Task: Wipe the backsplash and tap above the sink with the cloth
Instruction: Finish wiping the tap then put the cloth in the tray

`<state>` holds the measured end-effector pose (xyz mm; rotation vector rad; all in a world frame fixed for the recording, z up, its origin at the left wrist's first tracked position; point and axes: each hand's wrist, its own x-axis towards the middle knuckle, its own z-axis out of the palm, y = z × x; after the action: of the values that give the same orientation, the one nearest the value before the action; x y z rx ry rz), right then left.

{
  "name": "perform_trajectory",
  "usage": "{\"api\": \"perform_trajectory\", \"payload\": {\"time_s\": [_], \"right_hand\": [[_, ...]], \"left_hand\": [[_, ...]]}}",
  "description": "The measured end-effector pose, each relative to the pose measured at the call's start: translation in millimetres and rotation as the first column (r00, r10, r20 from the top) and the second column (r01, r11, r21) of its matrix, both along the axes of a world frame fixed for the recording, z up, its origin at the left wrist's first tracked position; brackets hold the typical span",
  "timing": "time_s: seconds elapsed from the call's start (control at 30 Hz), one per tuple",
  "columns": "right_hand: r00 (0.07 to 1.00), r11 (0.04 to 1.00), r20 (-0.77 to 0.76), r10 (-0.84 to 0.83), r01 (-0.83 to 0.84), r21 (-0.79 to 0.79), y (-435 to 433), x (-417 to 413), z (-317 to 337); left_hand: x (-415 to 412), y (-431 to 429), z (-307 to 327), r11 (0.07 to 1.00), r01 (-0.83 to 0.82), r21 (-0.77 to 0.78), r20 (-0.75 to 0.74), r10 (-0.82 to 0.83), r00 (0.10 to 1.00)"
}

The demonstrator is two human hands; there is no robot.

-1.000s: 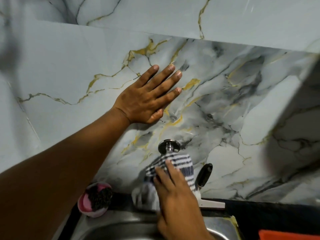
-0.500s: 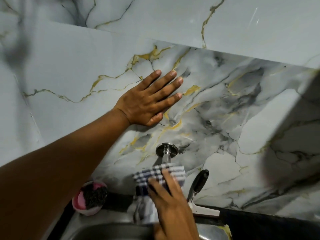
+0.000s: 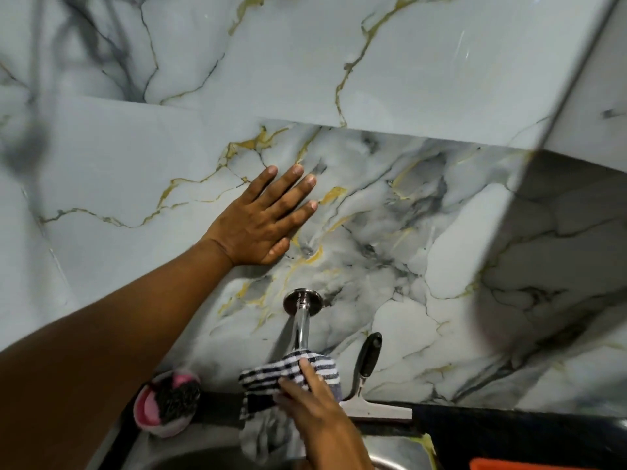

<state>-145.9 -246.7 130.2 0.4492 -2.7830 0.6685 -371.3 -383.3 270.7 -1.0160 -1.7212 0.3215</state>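
Note:
The marble-patterned backsplash [image 3: 390, 205] with gold and grey veins fills most of the view. A chrome tap [image 3: 300, 317] comes out of it through a round wall flange above the steel sink [image 3: 400, 459]. My right hand [image 3: 322, 415] presses a blue-and-white striped cloth [image 3: 288, 371] around the tap's outer part, which the cloth hides; a loose end hangs into the sink. My left hand [image 3: 264, 222] lies flat on the backsplash, fingers spread, above and left of the tap.
A pink bowl [image 3: 146, 415] holding a dark scrubber [image 3: 176, 400] sits at the sink's back left corner. A squeegee [image 3: 368, 381] with a black handle leans on the wall right of the tap. An orange object [image 3: 543, 464] shows at the bottom right.
My right hand and the cloth have slid along the tap away from the wall, baring more chrome pipe below the flange. The left hand has stayed flat on the wall.

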Motion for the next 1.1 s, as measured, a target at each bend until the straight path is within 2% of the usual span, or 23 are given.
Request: {"api": "perform_trajectory", "payload": {"time_s": [0.03,0.07,0.1,0.13,0.17,0.2,0.23,0.27,0.3,0.33,0.37,0.43,0.5,0.57,0.67,0.73,0.9,1.0,1.1], "right_hand": [[0.997,0.992,0.082,0.000,0.010,-0.123,13.7,6.1,7.5],[0.983,0.935,0.181,-0.018,0.081,-0.345,31.5,12.7,10.7],[0.938,0.843,0.346,0.018,0.172,-0.511,38.5,15.0,21.8],[0.909,0.711,0.416,0.035,0.270,-0.649,51.3,18.0,34.1],[0.895,0.547,0.444,0.046,0.349,-0.761,64.0,25.0,41.6],[0.888,0.373,0.458,0.041,0.411,-0.832,79.2,34.5,47.6],[0.885,0.250,0.464,0.044,0.440,-0.862,97.1,48.8,50.2],[0.882,0.182,0.468,0.058,0.451,-0.874,113.2,64.8,49.2],[0.876,0.129,0.470,0.107,0.456,-0.881,128.6,78.7,47.0],[0.869,0.073,0.473,0.144,0.467,-0.881,146.6,101.9,44.3],[0.852,0.030,0.497,0.168,0.499,-0.866,160.2,119.1,39.2],[0.801,-0.012,0.578,0.153,0.587,-0.810,185.4,145.6,24.3],[0.741,-0.058,0.660,0.128,0.670,-0.740,212.9,164.6,9.4],[0.660,-0.089,0.746,0.088,0.751,-0.654,250.0,183.8,-9.5],[0.563,-0.009,0.827,0.012,0.827,-0.563,304.0,201.9,-39.1],[0.508,0.062,0.853,-0.119,0.861,-0.505,342.4,206.4,-64.3],[0.389,0.022,0.896,-0.215,0.919,-0.394,400.3,200.1,-131.8],[0.314,0.040,0.902,-0.296,0.948,-0.317,416.2,198.6,-167.6],[0.285,-0.030,0.902,-0.324,0.950,-0.310,421.2,199.8,-186.5]], "left_hand": [[11.2,5.2,-2.2,0.999,-0.018,0.045,0.074,0.015,0.997],[26.1,12.4,-7.0,0.994,-0.048,0.099,0.171,0.031,0.985],[42.9,20.6,-14.6,0.984,-0.077,0.162,0.295,0.027,0.955],[61.7,30.5,-24.2,0.965,-0.099,0.243,0.449,-0.022,0.893],[82.2,39.9,-35.3,0.921,-0.140,0.365,0.635,-0.136,0.760],[104.5,49.6,-47.2,0.835,-0.227,0.501,0.790,-0.334,0.513],[127.4,59.3,-59.0,0.711,-0.382,0.590,0.802,-0.570,0.176],[147.3,66.7,-73.1,0.597,-0.562,0.572,0.637,-0.756,-0.153],[166.8,76.2,-88.3,0.551,-0.682,0.481,0.379,-0.832,-0.404],[189.6,92.1,-103.0,0.563,-0.726,0.395,0.178,-0.822,-0.541],[211.1,105.1,-115.2,0.589,-0.740,0.326,0.071,-0.795,-0.602],[250.7,135.9,-138.1,0.662,-0.700,0.267,0.063,-0.737,-0.673],[286.0,174.6,-159.2,0.707,-0.668,0.232,0.160,-0.705,-0.691],[313.2,220.3,-183.5,0.675,-0.720,0.159,0.190,-0.737,-0.649],[334.5,275.9,-208.6,0.637,-0.767,0.082,0.254,-0.757,-0.602],[345.0,311.7,-230.7,0.629,-0.776,0.051,0.303,-0.750,-0.588],[348.9,379.0,-278.4,0.593,-0.805,-0.014,0.308,-0.763,-0.568],[347.5,397.8,-302.5,0.631,-0.770,-0.096,0.418,-0.676,-0.606],[345.1,404.5,-307.6,0.695,-0.707,-0.131,0.335,-0.640,-0.691]]}}
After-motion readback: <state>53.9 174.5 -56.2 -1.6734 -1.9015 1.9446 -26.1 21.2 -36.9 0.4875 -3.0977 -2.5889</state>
